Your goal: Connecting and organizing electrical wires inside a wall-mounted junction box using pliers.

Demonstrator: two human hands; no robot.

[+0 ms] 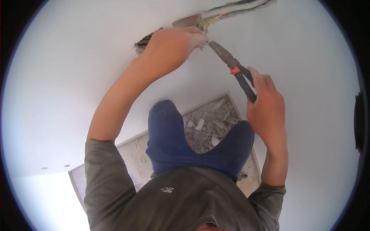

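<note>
My right hand (268, 106) is closed around the dark handles of a pair of pliers (227, 56) with a red band near the joint. The jaws point up and left, and their tip is beside a thin wire end (206, 43) at my left fingertips. Whether the jaws grip it is too small to tell. My left hand (173, 44) pinches the wire, its back hiding most of the fingers. Just beyond it, green and yellow wires (201, 22) come out of a recessed box (187, 20) in the white wall.
A white conduit (235, 8) runs in a rough groove from the box toward the upper right. Left of my hand is a ragged hole (145, 40) with dark cables. Grey rubble (208, 123) lies on the floor below, between my blue-trousered legs (167, 127).
</note>
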